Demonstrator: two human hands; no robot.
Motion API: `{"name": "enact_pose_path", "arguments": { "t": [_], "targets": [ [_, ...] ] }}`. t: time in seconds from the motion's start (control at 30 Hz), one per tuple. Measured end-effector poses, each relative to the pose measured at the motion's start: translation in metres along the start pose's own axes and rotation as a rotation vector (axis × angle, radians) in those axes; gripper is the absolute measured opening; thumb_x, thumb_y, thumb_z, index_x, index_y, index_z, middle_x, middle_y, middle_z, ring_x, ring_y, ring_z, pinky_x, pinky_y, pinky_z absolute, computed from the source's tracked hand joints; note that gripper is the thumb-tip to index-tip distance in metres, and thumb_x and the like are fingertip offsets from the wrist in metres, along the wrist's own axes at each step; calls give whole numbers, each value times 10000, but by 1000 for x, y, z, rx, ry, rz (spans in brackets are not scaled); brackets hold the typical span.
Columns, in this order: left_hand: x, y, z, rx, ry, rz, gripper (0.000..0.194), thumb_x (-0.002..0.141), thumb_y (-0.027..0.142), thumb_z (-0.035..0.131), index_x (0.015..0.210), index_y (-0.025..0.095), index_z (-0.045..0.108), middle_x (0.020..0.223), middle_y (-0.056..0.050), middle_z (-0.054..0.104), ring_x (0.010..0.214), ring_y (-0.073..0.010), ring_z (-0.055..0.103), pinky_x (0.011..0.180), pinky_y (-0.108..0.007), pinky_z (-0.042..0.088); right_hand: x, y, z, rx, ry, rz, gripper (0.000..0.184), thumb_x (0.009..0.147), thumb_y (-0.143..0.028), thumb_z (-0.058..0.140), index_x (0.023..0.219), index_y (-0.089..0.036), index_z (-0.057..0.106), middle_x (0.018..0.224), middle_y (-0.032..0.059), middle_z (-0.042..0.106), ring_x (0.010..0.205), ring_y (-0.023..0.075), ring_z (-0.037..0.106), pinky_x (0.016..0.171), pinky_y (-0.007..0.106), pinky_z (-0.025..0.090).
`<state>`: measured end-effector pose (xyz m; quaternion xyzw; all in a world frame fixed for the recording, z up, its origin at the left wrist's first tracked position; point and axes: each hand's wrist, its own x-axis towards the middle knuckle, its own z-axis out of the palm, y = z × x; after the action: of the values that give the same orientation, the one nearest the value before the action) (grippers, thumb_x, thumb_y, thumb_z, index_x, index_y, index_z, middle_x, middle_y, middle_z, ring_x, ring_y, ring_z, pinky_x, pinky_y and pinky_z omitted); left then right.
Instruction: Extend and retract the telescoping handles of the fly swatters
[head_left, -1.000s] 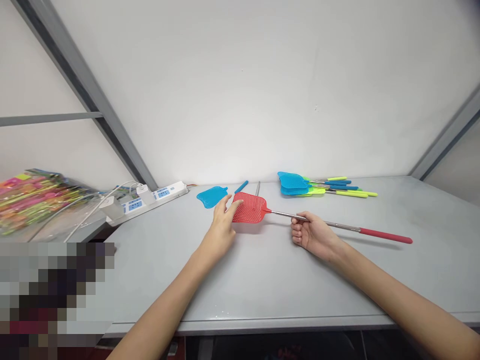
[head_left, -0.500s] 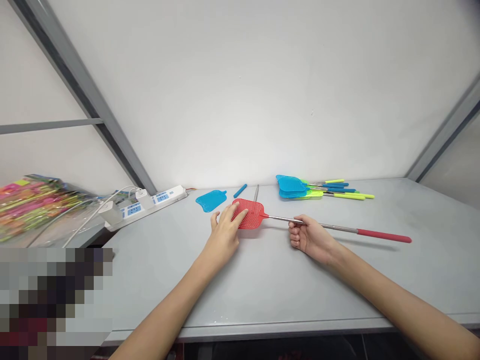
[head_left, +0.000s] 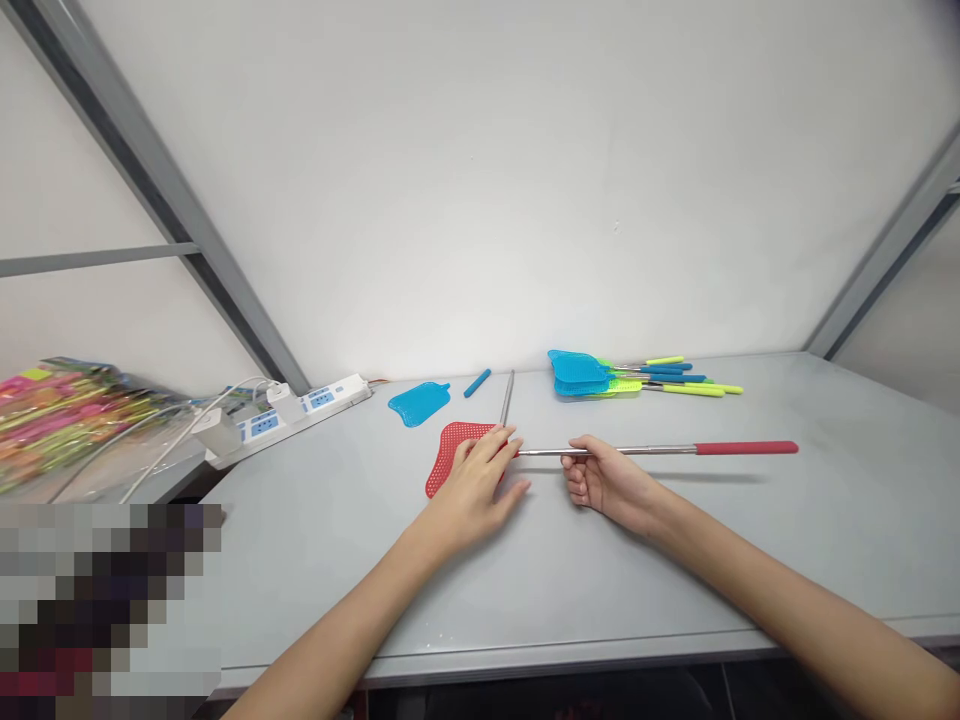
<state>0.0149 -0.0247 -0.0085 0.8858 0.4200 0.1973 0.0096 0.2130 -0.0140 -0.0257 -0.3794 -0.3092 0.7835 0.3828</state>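
A red fly swatter (head_left: 747, 449) lies crosswise in front of me, its holed head on the left and its foam-like red handle pointing right. My right hand (head_left: 604, 478) is closed around the metal shaft, about midway along. Over the red head and its neck rests my left hand (head_left: 480, 490), palm down with fingers stretched and apart; part of the head is hidden beneath it. Behind the hands lie a loose blue swatter head (head_left: 420, 404), a short blue handle (head_left: 477, 383) and a thin metal rod (head_left: 508, 397).
Several blue and yellow-green fly swatters (head_left: 581, 370) are piled by the back wall. A white power strip (head_left: 330, 402) with plugged-in chargers and cables lies at the left edge. Farther left are bagged colourful items (head_left: 82, 415). Grey frame posts flank the table (head_left: 675, 590).
The red swatter has turned so its shaft is nearly level, its head shifting left and nearer me. My left hand has slid from the head's middle toward its neck. My right hand keeps its hold.
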Motion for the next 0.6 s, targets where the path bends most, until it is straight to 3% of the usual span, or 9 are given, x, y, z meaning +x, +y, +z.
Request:
{"name": "enact_pose_path", "arguments": {
  "t": [0.07, 0.17, 0.33, 0.43, 0.6],
  "targets": [
    [0, 3, -3, -46, -9, 3, 381, 790, 379, 421, 1132, 211, 436, 1275, -68, 376, 1166, -200, 302, 934, -364, 229, -1, 0, 1, -29, 1, -1, 263, 746, -332, 413, 588, -137, 490, 479, -30, 375, 418, 76, 360, 452, 221, 302],
    [1, 6, -8, -94, -10, 22, 268, 800, 366, 411, 1000, 218, 511, 1189, -43, 458, 1092, -183, 379, 923, -352, 219, -3, -1, 3, -81, 4, 6, 293, 746, -338, 405, 550, -135, 482, 460, -29, 365, 409, 76, 354, 437, 217, 287],
    [3, 7, -9, -69, -26, 51, 245, 857, 239, 289, 760, 183, 507, 754, 3, 555, 746, -120, 482, 854, -330, 250, -4, -1, 5, -176, -19, 26, 334, 764, -358, 374, 533, -140, 475, 424, -27, 355, 397, 84, 346, 425, 221, 274],
    [2, 7, -7, -11, -53, 80, 281, 862, 227, 265, 656, 175, 448, 609, 14, 485, 634, -124, 420, 791, -327, 280, -6, 0, 6, -177, -109, 50, 352, 774, -369, 363, 492, -161, 395, 428, -31, 350, 390, 81, 332, 424, 220, 264],
    [0, 11, -7, -9, -120, 122, 287, 861, 213, 249, 623, 178, 405, 581, 1, 454, 613, -140, 380, 693, -297, 313, -13, 1, 4, -113, -334, 143, 364, 793, -376, 323, 492, -180, 267, 465, -26, 386, 397, 89, 344, 438, 228, 265]
  ]
}}
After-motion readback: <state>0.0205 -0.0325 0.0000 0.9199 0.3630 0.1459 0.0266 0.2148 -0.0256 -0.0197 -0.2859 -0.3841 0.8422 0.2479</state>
